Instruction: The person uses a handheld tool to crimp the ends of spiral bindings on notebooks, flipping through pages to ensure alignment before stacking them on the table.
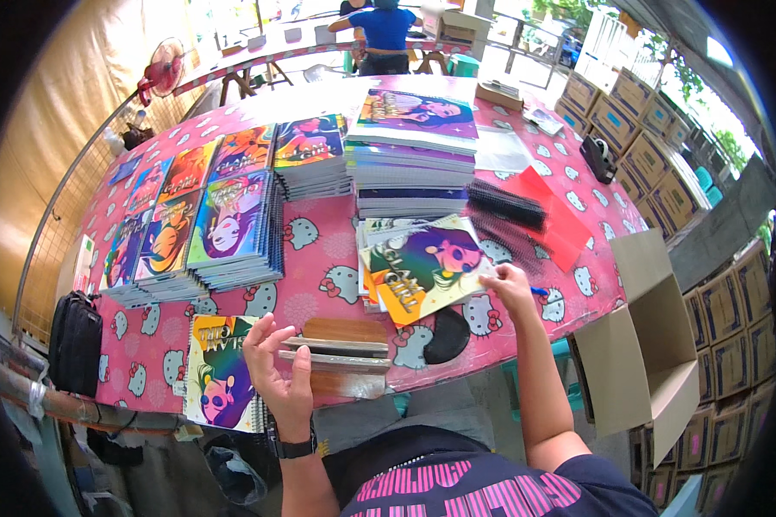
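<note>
My right hand [510,289] pinches the right edge of a colourful illustrated book [427,267], which lies tilted over a small pile of similar ones. No spiral shows on its visible edges. My left hand [280,375] is raised with its fingers apart, holding nothing. Just right of it, at the table's near edge, sits a wooden block [345,332] with metal bars across it. Partly behind my left hand lies a spiral-bound notebook [220,379] with a similar cover. A dark rounded pad [447,336] rests below the book.
Notebook stacks [233,215] fill the left side; a tall stack [414,164] stands mid-table. Black spiral coils [507,205] lie by red sheets [565,228]. An open carton [638,353] stands at right, a black bag [76,345] at left. Another person [385,34] is far off.
</note>
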Demonstrator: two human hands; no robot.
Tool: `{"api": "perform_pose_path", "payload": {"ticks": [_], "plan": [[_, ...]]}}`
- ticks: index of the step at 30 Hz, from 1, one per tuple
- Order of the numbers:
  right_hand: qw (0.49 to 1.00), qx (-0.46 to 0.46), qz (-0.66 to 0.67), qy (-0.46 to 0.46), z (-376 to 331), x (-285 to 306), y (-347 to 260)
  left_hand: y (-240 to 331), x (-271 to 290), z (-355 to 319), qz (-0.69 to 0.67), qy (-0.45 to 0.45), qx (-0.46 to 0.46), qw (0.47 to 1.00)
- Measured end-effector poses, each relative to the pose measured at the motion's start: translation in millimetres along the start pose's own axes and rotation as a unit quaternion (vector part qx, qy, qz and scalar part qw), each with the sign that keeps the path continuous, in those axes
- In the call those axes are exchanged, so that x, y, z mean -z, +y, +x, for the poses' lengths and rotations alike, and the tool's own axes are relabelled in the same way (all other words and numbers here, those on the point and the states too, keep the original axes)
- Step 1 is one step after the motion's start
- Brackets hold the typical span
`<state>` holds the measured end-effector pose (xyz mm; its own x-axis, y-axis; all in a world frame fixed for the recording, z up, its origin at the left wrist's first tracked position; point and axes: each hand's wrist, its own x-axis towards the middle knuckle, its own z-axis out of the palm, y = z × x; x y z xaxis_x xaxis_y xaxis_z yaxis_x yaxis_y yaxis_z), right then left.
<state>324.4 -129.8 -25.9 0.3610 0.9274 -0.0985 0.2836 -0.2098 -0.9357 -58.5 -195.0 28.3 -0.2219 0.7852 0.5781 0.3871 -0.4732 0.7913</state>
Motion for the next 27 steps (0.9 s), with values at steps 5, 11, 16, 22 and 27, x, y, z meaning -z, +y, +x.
{"api": "perform_pose_path", "payload": {"ticks": [5, 11, 16, 22, 27], "plan": [[0.978, 0.148, 0.145, 0.032, -64.4, -7.3, -81.5, -0.6, 0.4, 3.1, -0.017, -0.010, -0.019, 1.000], [0.900, 0.288, 0.317, -0.082, -127.2, -43.0, -119.3, -3.8, -17.8, 20.5, -0.291, -0.073, 0.148, 0.943], [0.934, 0.190, 0.255, -0.165, -132.0, -73.3, -79.1, 3.9, 18.2, 32.3, -0.313, -0.088, 0.158, 0.932], [0.945, 0.246, 0.069, -0.205, -132.9, -101.6, -25.5, -23.8, 36.5, 29.9, -0.191, -0.156, 0.179, 0.953], [0.924, 0.306, -0.053, -0.225, -131.2, -105.2, -27.3, -47.9, 44.2, 9.6, -0.201, -0.110, 0.197, 0.953]]}}
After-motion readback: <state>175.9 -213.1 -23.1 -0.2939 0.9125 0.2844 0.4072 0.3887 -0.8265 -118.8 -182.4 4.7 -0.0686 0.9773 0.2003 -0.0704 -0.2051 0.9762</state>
